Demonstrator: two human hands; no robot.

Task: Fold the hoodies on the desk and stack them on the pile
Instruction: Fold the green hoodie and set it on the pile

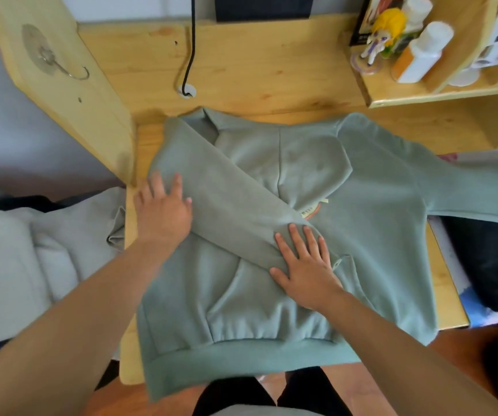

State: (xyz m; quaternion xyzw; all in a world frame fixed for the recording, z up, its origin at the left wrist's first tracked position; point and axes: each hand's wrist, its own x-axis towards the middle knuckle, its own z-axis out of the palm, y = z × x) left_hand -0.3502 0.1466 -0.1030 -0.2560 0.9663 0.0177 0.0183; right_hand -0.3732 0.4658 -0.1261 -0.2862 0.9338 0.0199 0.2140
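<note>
A sage-green hoodie lies spread front-up on the wooden desk, hood toward the back and hem hanging over the front edge. Its left sleeve is folded diagonally across the chest. My left hand presses flat on the folded shoulder at the desk's left edge. My right hand presses flat on the cuff end of that sleeve, above the front pocket. The hoodie's right sleeve stretches out past the desk's right side.
Light grey folded garments lie to the left, below the desk. A black cable drops into a hole at the back. A shelf at the back right carries bottles and a small figurine. Dark clothing sits at the right.
</note>
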